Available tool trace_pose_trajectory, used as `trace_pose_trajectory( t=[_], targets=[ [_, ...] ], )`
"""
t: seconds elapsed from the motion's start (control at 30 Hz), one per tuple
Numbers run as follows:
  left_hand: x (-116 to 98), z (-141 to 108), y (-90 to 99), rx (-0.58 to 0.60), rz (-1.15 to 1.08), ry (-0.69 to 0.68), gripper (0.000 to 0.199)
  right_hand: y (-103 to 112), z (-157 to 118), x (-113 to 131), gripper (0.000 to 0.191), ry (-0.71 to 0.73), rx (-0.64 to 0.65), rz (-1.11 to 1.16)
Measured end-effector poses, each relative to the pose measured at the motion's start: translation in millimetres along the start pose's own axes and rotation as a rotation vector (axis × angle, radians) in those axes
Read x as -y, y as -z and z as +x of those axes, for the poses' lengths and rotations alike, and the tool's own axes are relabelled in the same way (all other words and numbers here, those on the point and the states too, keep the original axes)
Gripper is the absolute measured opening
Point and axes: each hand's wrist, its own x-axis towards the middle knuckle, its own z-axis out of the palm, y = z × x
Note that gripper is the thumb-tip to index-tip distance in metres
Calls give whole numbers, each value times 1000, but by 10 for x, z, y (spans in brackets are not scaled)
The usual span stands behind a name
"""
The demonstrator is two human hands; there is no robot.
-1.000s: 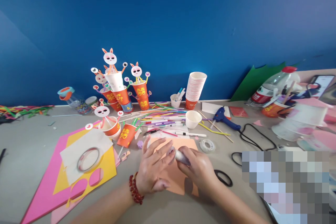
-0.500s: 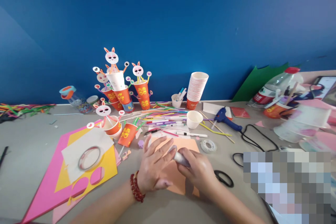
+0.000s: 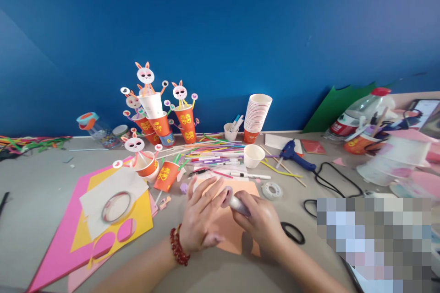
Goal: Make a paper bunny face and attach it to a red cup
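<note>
Palm down above a peach paper sheet (image 3: 235,240), my left hand (image 3: 202,217) has its fingers spread and a red bead bracelet at the wrist. My right hand (image 3: 257,217) is wrapped round a small whitish cylinder (image 3: 239,205), tilted toward the left hand. The cylinder's end is at the left index fingertip, which looks purplish; whether they touch is hard to tell. A purplish mark also shows on the left thumb tip. Black scissor handles (image 3: 293,233) lie just right of the right wrist.
Rabbit-faced paper cups (image 3: 160,126) stand back left. Behind the hands are pens, a white cup (image 3: 254,156), stacked cups (image 3: 257,114) and clear tape (image 3: 272,190). A blue glue gun (image 3: 292,155) with its cord lies right. Colored sheets (image 3: 65,233) and a tape roll (image 3: 116,207) lie left.
The cylinder has drawn back slightly from the left index finger, and its end has turned so that more of the fingertip shows. My left hand has barely moved.
</note>
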Motion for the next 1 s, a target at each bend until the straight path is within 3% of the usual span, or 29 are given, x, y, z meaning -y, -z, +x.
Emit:
trace_pose_trajectory(
  t=[0.3,0.6,1.0],
  targets=[
    [0,22,-10,-1,3,-23,77,-13,1,22,6,19,13,-32],
    [6,-3,75,70,-120,84,76,20,13,-4,7,9,5,31],
    [-29,-15,42,116,-70,31,76,27,29,18,5,-61,7,65]
  ],
)
